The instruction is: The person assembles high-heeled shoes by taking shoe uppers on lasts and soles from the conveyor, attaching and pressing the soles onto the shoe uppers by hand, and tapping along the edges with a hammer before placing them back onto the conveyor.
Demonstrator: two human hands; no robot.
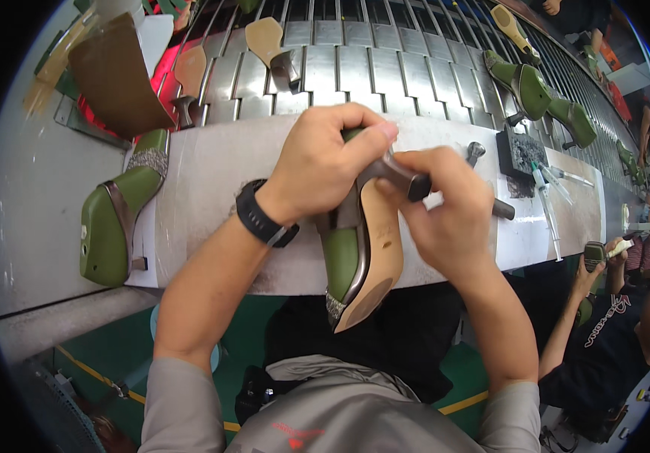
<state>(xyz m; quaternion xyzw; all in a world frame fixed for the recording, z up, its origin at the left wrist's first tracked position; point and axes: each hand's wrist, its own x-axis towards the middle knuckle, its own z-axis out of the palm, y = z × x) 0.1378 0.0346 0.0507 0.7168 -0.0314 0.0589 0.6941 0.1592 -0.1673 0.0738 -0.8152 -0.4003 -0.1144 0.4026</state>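
Observation:
A green high-heeled shoe (342,257) is tilted over the table's near edge, its tan sole (382,241) turned to my right and its glittery toe pointing toward me. My left hand (328,158), with a black watch on the wrist, is closed around the back of the shoe by the heel. The fingers of my right hand (449,208) are pressed against the base of the dark heel (412,183). A small white bit shows beside those fingers; I cannot tell what it is. Behind the right hand lies a hammer (476,151), partly hidden.
Another green shoe (117,219) stands at the left. At the right are a black box (520,155) of dark bits and several syringes (545,208). Beyond runs a metal slat conveyor (340,72) carrying soles with heels (266,41) and green shoes (525,87). A co-worker (604,332) sits at the right.

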